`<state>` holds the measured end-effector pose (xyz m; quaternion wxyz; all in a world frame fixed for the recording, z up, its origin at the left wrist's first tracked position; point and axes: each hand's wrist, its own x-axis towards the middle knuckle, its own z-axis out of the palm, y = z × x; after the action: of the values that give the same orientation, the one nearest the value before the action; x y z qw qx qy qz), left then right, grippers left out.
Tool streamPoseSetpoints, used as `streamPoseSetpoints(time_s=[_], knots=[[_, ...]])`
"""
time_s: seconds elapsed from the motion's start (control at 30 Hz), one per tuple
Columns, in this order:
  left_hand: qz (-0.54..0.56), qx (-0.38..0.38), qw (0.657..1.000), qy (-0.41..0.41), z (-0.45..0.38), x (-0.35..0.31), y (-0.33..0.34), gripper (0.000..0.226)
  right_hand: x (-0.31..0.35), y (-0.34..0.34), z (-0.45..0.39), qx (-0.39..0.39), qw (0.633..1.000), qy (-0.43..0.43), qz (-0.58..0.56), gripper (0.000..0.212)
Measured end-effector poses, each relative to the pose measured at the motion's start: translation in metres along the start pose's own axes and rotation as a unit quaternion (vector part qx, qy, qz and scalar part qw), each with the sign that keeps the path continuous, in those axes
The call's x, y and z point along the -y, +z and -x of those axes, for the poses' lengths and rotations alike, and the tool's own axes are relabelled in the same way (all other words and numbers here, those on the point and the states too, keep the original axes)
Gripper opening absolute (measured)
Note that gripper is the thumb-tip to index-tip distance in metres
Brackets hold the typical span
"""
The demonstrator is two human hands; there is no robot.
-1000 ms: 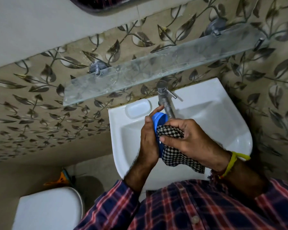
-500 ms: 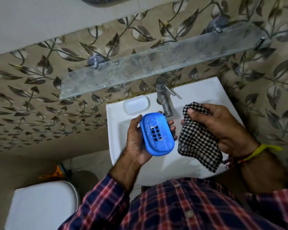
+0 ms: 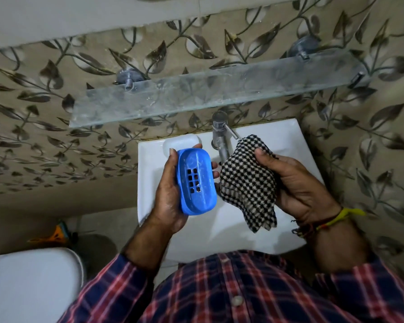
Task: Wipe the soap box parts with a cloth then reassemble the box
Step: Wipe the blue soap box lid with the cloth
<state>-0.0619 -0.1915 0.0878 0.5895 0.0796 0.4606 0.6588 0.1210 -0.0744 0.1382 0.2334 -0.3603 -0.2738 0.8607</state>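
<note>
Leaf-patterned tiles fill the upper frame behind a glass shelf point(image 3: 210, 89); below it the white sink point(image 3: 278, 136) sits at centre, its near edge hidden by the shirt point(image 3: 243, 287); the tap point(image 3: 221, 134) spout disappears behind the cloth point(image 3: 247, 183). The left hand point(image 3: 168, 197) grips the blue tray point(image 3: 196, 180), fingertips mostly hidden behind it; the right hand point(image 3: 296, 183) clutches the cloth just beside it; whether they touch is unclear; open basin lies below both.

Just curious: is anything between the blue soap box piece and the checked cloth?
In the head view, only left-hand fingertips curl into the narrow gap between soap box piece and cloth; white sink lies beneath.
</note>
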Motion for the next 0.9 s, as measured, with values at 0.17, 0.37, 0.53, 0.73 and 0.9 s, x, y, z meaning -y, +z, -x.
streamPoseSetpoints(time_s=[0.17,0.37,0.53,0.73,0.9], knots=[[-0.033,-0.02,0.999,0.033,0.004,-0.011,0.004,0.063,-0.002,-0.005,-0.013,0.015,0.999,0.004,-0.034,0.031],[-0.014,-0.044,0.998,0.034,0.001,-0.019,0.006,0.069,-0.026,-0.018,-0.023,0.071,0.988,0.072,-0.117,0.048],[0.018,-0.072,0.997,0.03,-0.002,-0.018,0.0,0.065,-0.031,-0.014,-0.02,0.06,0.987,0.132,-0.068,0.028],[0.018,-0.017,1.0,0.003,0.0,-0.016,0.006,0.067,-0.014,0.008,-0.017,0.012,0.999,0.013,0.046,0.046],[0.031,-0.006,0.999,-0.034,0.003,-0.01,0.015,0.066,-0.019,0.038,0.0,0.002,0.849,-0.302,0.433,0.008]])
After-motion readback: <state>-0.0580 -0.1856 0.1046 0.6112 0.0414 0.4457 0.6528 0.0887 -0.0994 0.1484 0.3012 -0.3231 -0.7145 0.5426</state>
